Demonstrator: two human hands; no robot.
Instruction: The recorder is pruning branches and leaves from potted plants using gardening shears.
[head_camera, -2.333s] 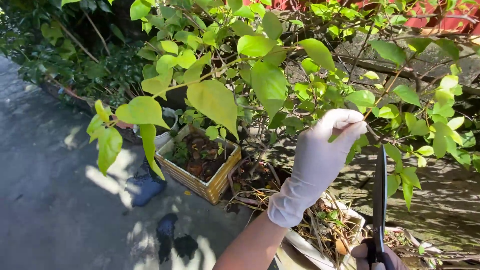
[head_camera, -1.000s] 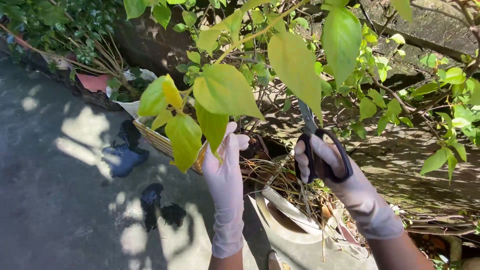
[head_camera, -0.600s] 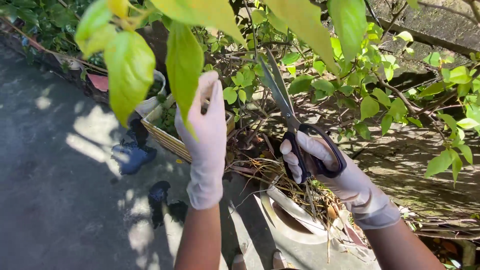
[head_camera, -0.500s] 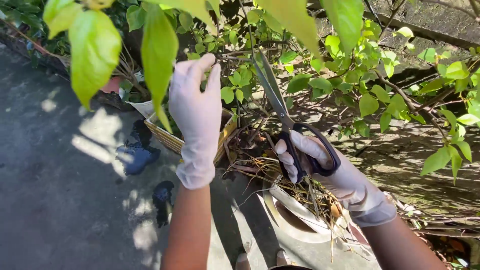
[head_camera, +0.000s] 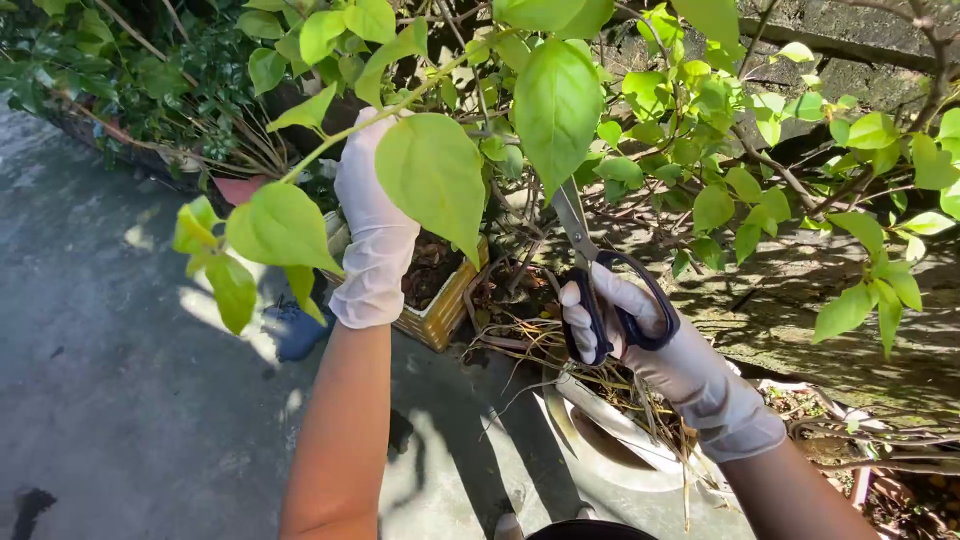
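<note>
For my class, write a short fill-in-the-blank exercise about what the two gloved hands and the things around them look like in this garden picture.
1. The right hand holds a pair of ____ with black handles.
2. Both hands wear thin ____ gloves.
3. The left hand reaches up into a leafy branch, and large ____ leaves partly hide it.
4. Below the left hand stands a rectangular yellow planter filled with soil and dry ____.

Missing words: scissors; white; green; leaves

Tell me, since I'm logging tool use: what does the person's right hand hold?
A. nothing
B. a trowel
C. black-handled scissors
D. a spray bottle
C: the gloved right hand has its fingers through the black loops of the scissors, blades pointing up into the leafy plant.
</note>
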